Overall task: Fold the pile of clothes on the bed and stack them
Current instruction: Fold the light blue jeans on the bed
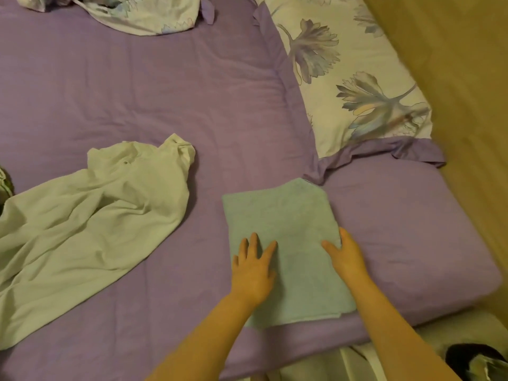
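Towel: (286, 243) folded into a neat rectangle, lying flat on the bed (165, 92) near its right front corner, one far corner just touching the purple hem of the pillow (357, 86)
Left hand: (254, 268) palm down on the towel's left half, fingers straight and spread, holding nothing, just pressing
Right hand: (345, 254) flat along the towel's right edge, fingers straight, fingertips at the border; whether any finger hooks under the edge I cannot tell
Shirt: (90, 218) pale, unfolded and crumpled, sprawled on the bed well to the left of the towel, collar end toward the far side
Dark cloth: (5, 185) only a sliver shows at the left border, too little to name
Floral bedding: (143, 12) bunched at the far side of the bed
Step, as I judge it: smoothing the folded towel flat, making it the base of the stack
How the towel should handle: soft, thick, light; keeps its fold under a flat palm but would sag and open if lifted by one corner; best taken with both hands slid under opposite long edges
How the shirt should handle: thin, limp, creases easily; best taken at the shoulders, one hand each, to shake it flat before folding
Risk: dragging the towel on the sheet could rumple both
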A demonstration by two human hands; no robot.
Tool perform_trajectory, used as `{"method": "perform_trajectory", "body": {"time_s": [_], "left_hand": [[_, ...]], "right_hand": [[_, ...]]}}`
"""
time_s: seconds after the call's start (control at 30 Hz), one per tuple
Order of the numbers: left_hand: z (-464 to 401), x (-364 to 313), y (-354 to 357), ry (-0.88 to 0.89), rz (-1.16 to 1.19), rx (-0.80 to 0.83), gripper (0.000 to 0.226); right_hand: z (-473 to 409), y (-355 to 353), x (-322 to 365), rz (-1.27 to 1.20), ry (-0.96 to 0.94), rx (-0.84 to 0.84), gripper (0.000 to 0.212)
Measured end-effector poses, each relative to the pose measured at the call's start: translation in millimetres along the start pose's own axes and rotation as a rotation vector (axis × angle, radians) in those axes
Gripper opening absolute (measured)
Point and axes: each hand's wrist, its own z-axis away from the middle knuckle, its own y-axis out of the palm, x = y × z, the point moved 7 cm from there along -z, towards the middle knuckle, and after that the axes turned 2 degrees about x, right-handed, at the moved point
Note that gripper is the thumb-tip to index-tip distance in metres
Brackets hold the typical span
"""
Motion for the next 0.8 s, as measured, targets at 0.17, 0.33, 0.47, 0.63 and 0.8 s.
{"method": "perform_trajectory", "body": {"time_s": [0.17,0.33,0.47,0.63,0.8], "left_hand": [[-15.5,11.9,16.7,-0.094,-0.032,0.019,0.075],[-19.3,28.7,11.0,-0.280,0.429,-0.123,0.102],[-21.8,46.4,4.3,-0.478,0.874,-0.232,0.093],[-21.9,51.9,-0.9,-0.656,1.099,-0.258,0.052],[-16.7,25.5,-6.3,-0.560,1.169,-0.282,0.029]], "right_hand": [[-25.1,17.4,-47.4,0.367,0.067,0.101,0.069],[-16.4,26.4,-59.3,0.329,0.075,0.048,0.081],[-20.1,22.7,-69.3,0.165,0.175,0.034,0.061],[-21.5,13.8,-75.4,-0.142,0.259,0.002,0.027],[-8.6,-13.8,-65.9,-0.282,0.159,-0.147,0.029]]}}
